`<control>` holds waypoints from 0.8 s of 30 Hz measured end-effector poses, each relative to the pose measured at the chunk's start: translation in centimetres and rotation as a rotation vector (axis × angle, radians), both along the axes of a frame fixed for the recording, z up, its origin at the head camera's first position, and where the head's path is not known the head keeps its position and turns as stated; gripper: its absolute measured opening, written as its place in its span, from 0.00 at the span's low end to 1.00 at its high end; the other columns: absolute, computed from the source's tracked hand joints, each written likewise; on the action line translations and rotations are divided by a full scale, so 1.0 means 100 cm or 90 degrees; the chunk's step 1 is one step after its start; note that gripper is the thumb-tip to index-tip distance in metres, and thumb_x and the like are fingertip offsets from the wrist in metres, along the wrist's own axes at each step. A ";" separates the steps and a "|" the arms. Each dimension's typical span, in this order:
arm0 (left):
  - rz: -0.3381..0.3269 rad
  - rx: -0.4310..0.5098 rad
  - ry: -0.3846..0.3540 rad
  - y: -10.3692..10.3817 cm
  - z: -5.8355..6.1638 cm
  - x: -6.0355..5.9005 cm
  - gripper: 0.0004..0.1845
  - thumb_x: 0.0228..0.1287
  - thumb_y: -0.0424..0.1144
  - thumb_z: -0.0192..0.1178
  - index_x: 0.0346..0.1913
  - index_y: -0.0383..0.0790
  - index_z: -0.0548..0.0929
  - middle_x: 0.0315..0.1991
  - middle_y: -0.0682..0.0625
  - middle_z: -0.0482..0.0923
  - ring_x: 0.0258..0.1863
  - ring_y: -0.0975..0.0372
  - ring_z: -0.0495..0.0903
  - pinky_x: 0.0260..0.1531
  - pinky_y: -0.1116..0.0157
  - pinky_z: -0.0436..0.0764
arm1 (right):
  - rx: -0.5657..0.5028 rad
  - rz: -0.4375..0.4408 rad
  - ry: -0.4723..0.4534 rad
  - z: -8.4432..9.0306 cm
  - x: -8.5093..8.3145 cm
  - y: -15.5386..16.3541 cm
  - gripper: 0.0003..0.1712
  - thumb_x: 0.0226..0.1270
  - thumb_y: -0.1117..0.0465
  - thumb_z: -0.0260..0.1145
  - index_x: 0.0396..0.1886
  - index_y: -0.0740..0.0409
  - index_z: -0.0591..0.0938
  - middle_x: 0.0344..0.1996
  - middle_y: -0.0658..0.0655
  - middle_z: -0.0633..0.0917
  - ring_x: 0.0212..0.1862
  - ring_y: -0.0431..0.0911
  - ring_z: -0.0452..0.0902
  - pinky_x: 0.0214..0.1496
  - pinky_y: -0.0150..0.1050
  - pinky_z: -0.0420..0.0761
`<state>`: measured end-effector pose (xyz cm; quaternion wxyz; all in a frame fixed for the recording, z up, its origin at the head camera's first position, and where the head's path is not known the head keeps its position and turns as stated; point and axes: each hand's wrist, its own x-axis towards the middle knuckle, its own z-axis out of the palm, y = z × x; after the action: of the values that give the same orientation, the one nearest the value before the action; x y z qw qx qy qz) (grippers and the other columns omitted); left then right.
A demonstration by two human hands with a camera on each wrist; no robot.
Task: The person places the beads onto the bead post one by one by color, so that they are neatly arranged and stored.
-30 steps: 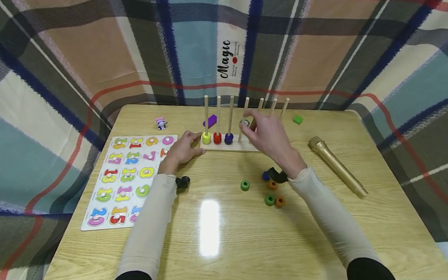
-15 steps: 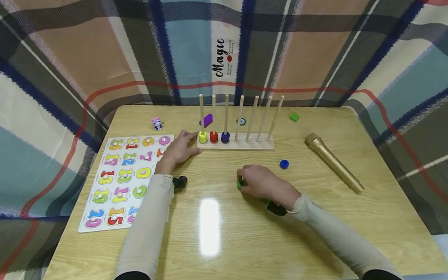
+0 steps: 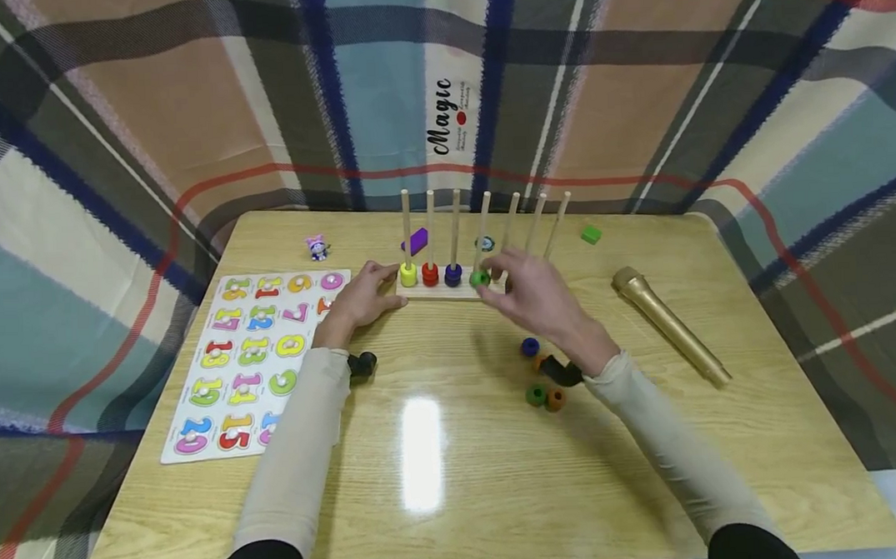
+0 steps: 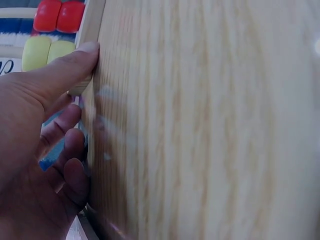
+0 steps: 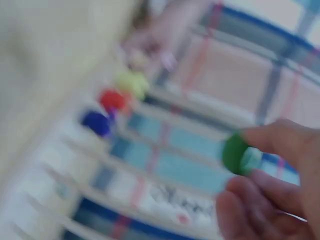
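Keep left hand (image 3: 359,300) pressed against rack (image 3: 449,294); with green ring (image 3: 480,279) pinched in right hand (image 3: 539,296), centre hole over nearest bare peg (image 3: 483,228); lower straight.

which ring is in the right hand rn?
The green ring, pinched by the right hand near the fourth peg; the other green ring lies loose on the table.

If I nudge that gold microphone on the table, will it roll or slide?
The gold microphone looks round and lies on its side, so it would probably roll. Its tapered body suggests a curved path. The glossy table may let it slide.
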<state>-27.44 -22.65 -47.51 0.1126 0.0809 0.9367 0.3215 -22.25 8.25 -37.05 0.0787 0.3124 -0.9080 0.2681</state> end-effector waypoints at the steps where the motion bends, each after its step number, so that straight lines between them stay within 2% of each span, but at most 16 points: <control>1: 0.000 -0.002 0.001 0.000 0.000 0.000 0.40 0.76 0.47 0.67 0.85 0.44 0.63 0.68 0.41 0.67 0.65 0.44 0.73 0.69 0.41 0.73 | -0.030 -0.012 0.044 0.010 -0.007 0.001 0.16 0.71 0.61 0.75 0.52 0.67 0.88 0.43 0.63 0.87 0.32 0.51 0.85 0.33 0.40 0.85; 4: 0.002 -0.005 0.002 -0.002 0.000 -0.001 0.40 0.76 0.47 0.67 0.85 0.44 0.63 0.68 0.40 0.66 0.65 0.43 0.73 0.69 0.41 0.72 | -0.081 -0.055 0.139 0.035 -0.028 0.003 0.17 0.72 0.62 0.74 0.53 0.69 0.87 0.44 0.65 0.87 0.31 0.51 0.83 0.33 0.42 0.83; 6: 0.001 0.000 0.003 -0.002 -0.001 -0.001 0.40 0.76 0.47 0.67 0.85 0.44 0.63 0.68 0.40 0.67 0.65 0.43 0.73 0.69 0.41 0.72 | -0.080 -0.083 0.161 0.046 -0.039 0.002 0.17 0.73 0.62 0.73 0.55 0.68 0.87 0.46 0.65 0.88 0.32 0.52 0.83 0.35 0.44 0.83; 10: 0.000 0.005 0.006 -0.001 -0.003 -0.002 0.40 0.76 0.47 0.67 0.85 0.44 0.63 0.68 0.40 0.67 0.67 0.43 0.72 0.70 0.41 0.72 | -0.060 -0.108 0.138 0.052 -0.052 -0.002 0.18 0.76 0.61 0.70 0.60 0.66 0.87 0.50 0.65 0.89 0.35 0.53 0.85 0.38 0.46 0.85; 18: 0.000 0.000 0.010 0.000 0.001 -0.001 0.41 0.76 0.48 0.67 0.85 0.44 0.63 0.68 0.41 0.67 0.65 0.43 0.73 0.68 0.42 0.73 | -0.039 -0.124 0.119 0.052 -0.060 -0.012 0.20 0.78 0.59 0.68 0.62 0.65 0.87 0.54 0.66 0.87 0.35 0.53 0.85 0.38 0.46 0.87; 21: 0.003 0.004 0.009 -0.001 0.000 0.000 0.40 0.76 0.47 0.67 0.85 0.44 0.63 0.68 0.41 0.67 0.65 0.44 0.73 0.68 0.42 0.73 | -0.013 -0.126 0.104 0.050 -0.062 -0.015 0.20 0.78 0.58 0.68 0.62 0.65 0.87 0.54 0.66 0.88 0.29 0.51 0.81 0.32 0.44 0.83; 24: 0.007 0.009 0.002 -0.001 -0.002 0.000 0.40 0.76 0.47 0.67 0.85 0.45 0.64 0.67 0.42 0.66 0.64 0.44 0.73 0.67 0.43 0.73 | 0.004 -0.128 0.092 0.048 -0.063 -0.016 0.21 0.77 0.57 0.69 0.62 0.65 0.87 0.55 0.67 0.89 0.22 0.50 0.74 0.27 0.42 0.75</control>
<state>-27.46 -22.78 -47.69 0.1091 0.0769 0.9349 0.3290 -28.59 6.67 -32.28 0.1693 0.2386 -0.9276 0.2324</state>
